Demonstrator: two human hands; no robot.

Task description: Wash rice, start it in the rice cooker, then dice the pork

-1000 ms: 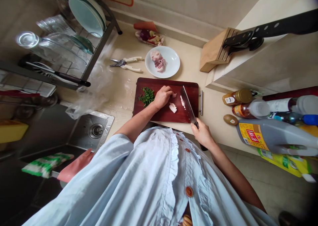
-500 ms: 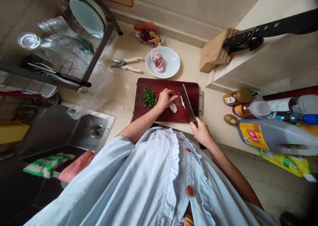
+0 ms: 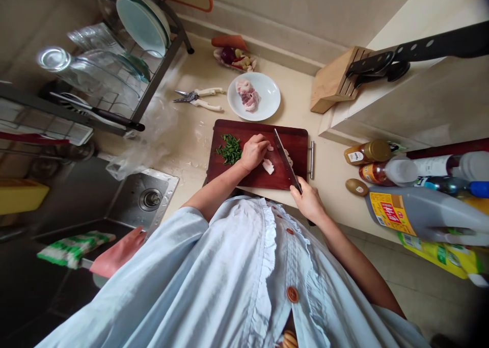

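My right hand (image 3: 308, 201) grips the handle of a kitchen knife (image 3: 284, 154), whose blade slants across the dark red cutting board (image 3: 248, 177). Curled on the board left of the blade, my left hand (image 3: 255, 153) has its fingertips pressed on a small piece of raw meat (image 3: 270, 147), mostly hidden by the fingers. A loose pale slice of meat (image 3: 268, 166) lies just below those fingertips. To the right of the blade, a few cut bits (image 3: 289, 158) show partly behind it. Chopped green vegetable pieces (image 3: 229, 149) are heaped at the board's left.
Beyond the board stands a white plate (image 3: 269, 96) with raw meat (image 3: 248, 97). Kitchen shears (image 3: 200, 98) lie left of it. A knife block (image 3: 334, 80) and several bottles (image 3: 393, 210) line the right side. The sink (image 3: 151, 197) and dish rack (image 3: 153, 78) are on the left.
My left fingers have curled in from a looser, more spread pose and bear on the meat. The knife has shifted left, nearer to them. The whole view has shifted slightly.
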